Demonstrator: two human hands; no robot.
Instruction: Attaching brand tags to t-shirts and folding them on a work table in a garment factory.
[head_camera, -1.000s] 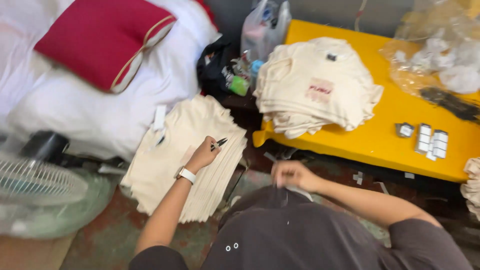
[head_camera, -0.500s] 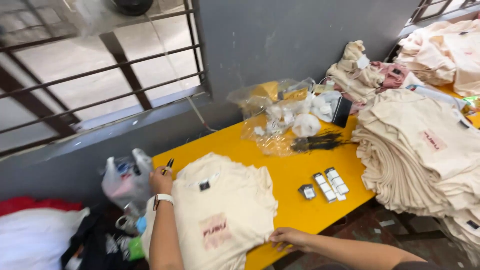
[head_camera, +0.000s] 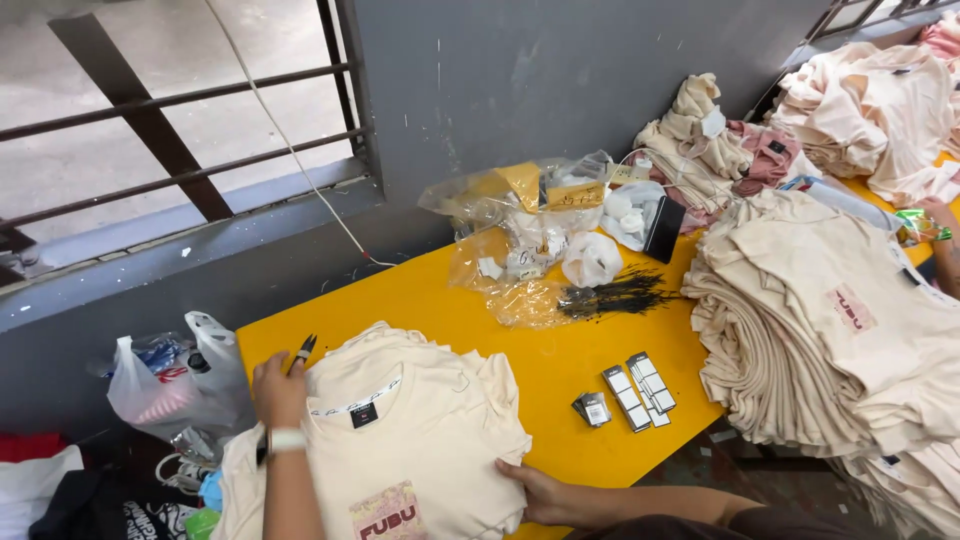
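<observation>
A stack of folded cream T-shirts (head_camera: 410, 430) lies on the near left part of a yellow table (head_camera: 560, 360). My left hand (head_camera: 278, 392) rests on the stack's far left corner and grips small black snips (head_camera: 302, 349), tips pointing up. A white band sits on that wrist. My right hand (head_camera: 540, 492) presses flat against the stack's near right edge, fingers spread, holding nothing.
Small card tags (head_camera: 630, 392) lie right of the stack. Clear plastic bags (head_camera: 530, 240) and a bundle of black tag fasteners (head_camera: 620, 295) sit behind. A tall pile of cream shirts (head_camera: 840, 330) fills the right side. A plastic bag (head_camera: 170, 385) hangs off the table's left end, below a barred window.
The view swung up from the floor pile to the table. My left hand with the snips and my right hand have come to rest on the table's shirt stack.
</observation>
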